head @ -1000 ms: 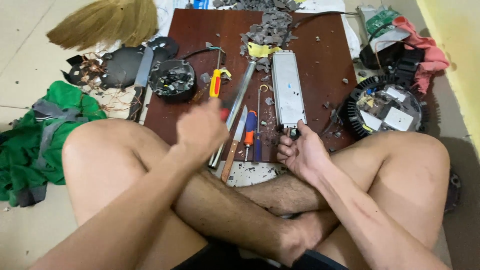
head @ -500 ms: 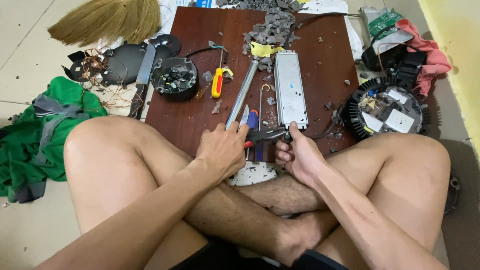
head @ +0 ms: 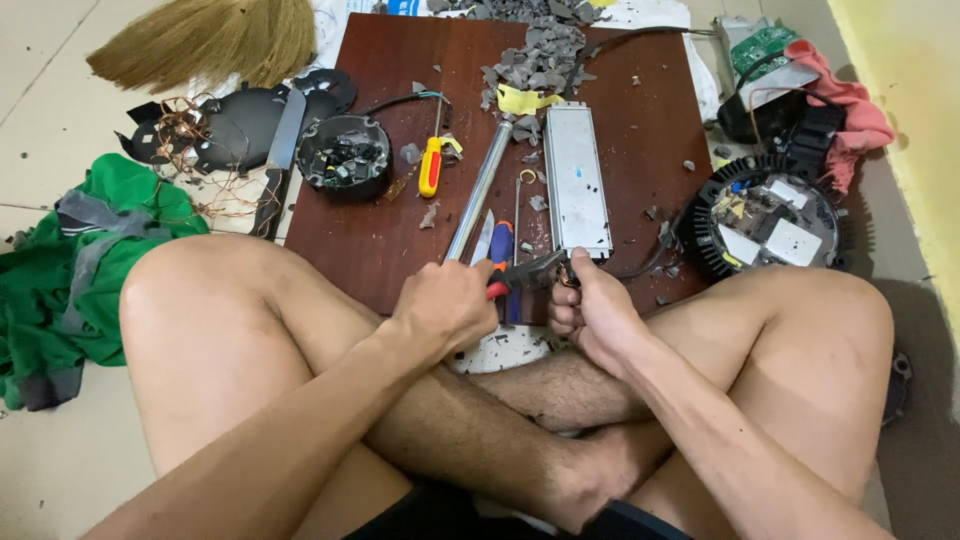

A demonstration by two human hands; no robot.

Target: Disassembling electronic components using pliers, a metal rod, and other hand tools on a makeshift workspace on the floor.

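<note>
While your left hand (head: 445, 305) is clenched around the red handles of the pliers (head: 525, 273), their dark jaws point rightward along the near edge of the bench (head: 640, 150), straight at your right hand (head: 590, 310). That hand is closed on the cable (head: 640, 270) running from the long grey metal box (head: 577, 180), whose length runs away from you.

This looks like a makeshift repair spot on the tiled floor (head: 40, 60) of a home. A low brown board (head: 380, 250) serves as the workbench, strewn with tools and grey scrap (head: 535, 50). At ten o'clock lie a straw broom (head: 215, 40) and copper wire (head: 185, 115); at nine, a green cloth (head: 60, 260); at two, a circuit board (head: 765, 45) beside a yellow wall (head: 915, 90).
</note>
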